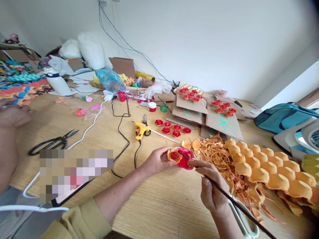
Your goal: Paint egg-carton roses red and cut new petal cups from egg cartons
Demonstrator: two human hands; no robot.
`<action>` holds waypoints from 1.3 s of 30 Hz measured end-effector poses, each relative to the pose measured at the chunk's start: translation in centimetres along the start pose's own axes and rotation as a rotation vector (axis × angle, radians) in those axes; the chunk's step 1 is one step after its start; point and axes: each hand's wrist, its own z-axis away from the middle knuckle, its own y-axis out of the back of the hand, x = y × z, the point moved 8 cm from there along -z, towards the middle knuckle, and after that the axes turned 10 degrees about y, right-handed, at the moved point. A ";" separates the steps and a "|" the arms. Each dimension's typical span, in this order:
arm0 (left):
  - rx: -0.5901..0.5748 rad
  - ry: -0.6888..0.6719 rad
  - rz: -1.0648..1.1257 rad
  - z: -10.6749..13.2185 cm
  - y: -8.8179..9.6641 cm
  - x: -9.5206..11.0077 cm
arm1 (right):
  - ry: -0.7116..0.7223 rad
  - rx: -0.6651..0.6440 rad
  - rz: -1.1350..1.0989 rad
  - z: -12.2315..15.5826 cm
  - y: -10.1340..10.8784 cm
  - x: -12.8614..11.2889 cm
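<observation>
My left hand (155, 162) pinches an orange egg-carton paper flower (171, 158) with a red centre. Closed around a long dark paintbrush (240, 206) is my right hand (211, 187); the brush's tip reaches beside the flower's red centre, though contact is hard to make out. Under the flower and brush lies a small dish of red paint (187, 163). Two plain orange flower cups (186, 144) rest just behind it. Several red-painted flowers (176, 133) stand farther back on the table.
A yellow glue gun (141, 129) and black-handled scissors (56, 142) lie to the left. Orange egg trays (269, 166) and paper scraps (216, 156) spread rightward. Cardboard pieces (221, 124) carry more red flowers. Another person's hand (17, 114) is at far left.
</observation>
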 end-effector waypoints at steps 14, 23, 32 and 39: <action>0.243 -0.163 -0.214 0.1 1.9 1.1 | -0.101 -0.044 0.194 0.8 0.2 2.1; 0.229 -0.184 -0.173 -0.1 2.1 1.0 | -0.230 -0.094 0.395 1.2 0.0 4.3; 0.216 -0.170 -0.123 -0.2 2.1 0.8 | -0.379 0.031 0.243 1.2 0.7 4.9; 0.196 -0.156 -0.128 -0.2 1.7 0.5 | -0.425 0.259 -0.096 1.6 1.1 5.1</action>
